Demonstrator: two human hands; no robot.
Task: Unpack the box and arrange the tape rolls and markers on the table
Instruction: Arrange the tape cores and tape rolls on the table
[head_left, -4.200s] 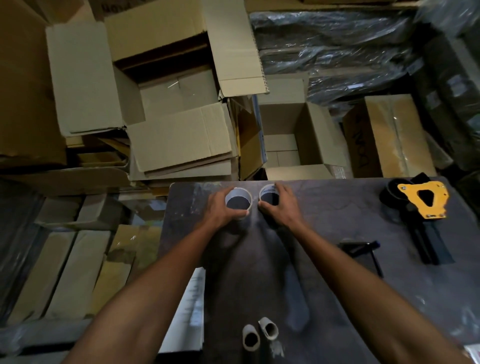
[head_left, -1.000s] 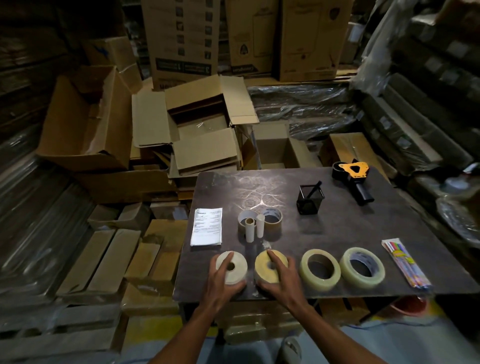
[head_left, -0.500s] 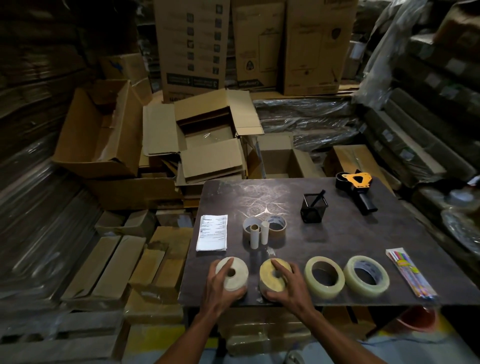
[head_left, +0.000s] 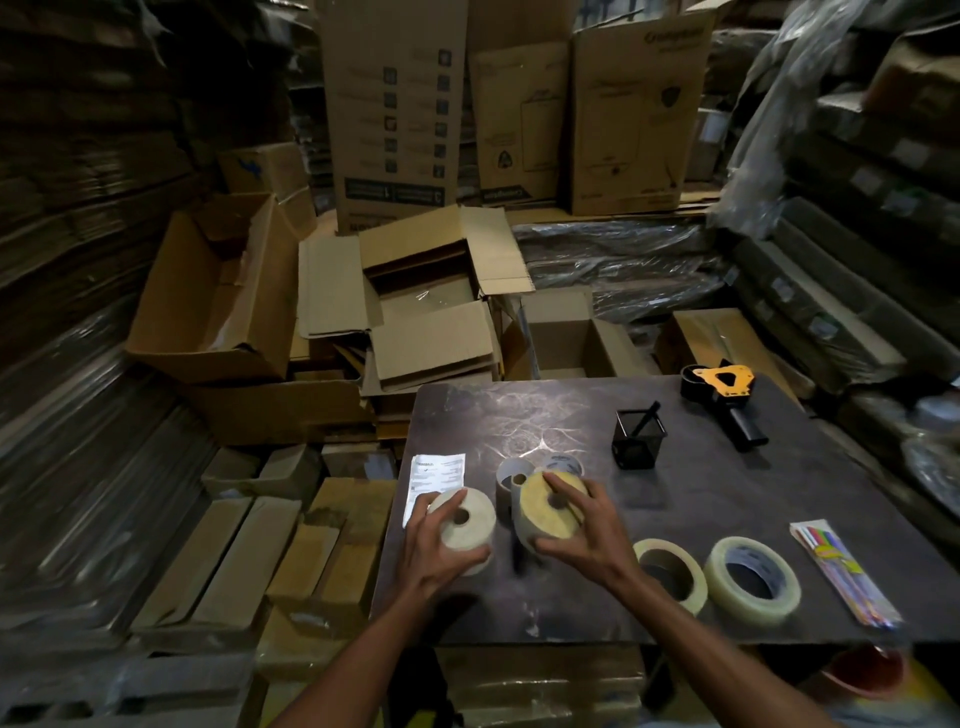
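My left hand (head_left: 434, 553) grips a thick whitish tape roll (head_left: 465, 522) and my right hand (head_left: 584, 540) grips a thick yellow tape roll (head_left: 548, 512); both rolls are lifted off the dark table (head_left: 727, 499) and tilted toward me. Two flatter rolls lie near the front edge: a tan one (head_left: 675, 571) partly behind my right wrist and a clear one (head_left: 753, 579). A packet of coloured markers (head_left: 841, 579) lies at the front right. Behind the lifted rolls stand two empty tape cores (head_left: 506, 478), partly hidden.
A printed paper slip (head_left: 436, 475) lies at the table's left edge. A black mesh pen cup (head_left: 638, 439) and a yellow-and-black tape dispenser (head_left: 724, 397) sit further back. Open cardboard boxes (head_left: 431, 306) and stacked cartons surround the table.
Both hands have lifted the whitish and yellow rolls off the front of the table and raised them, tilted, in front of the empty cores. The other rolls and markers stayed put.
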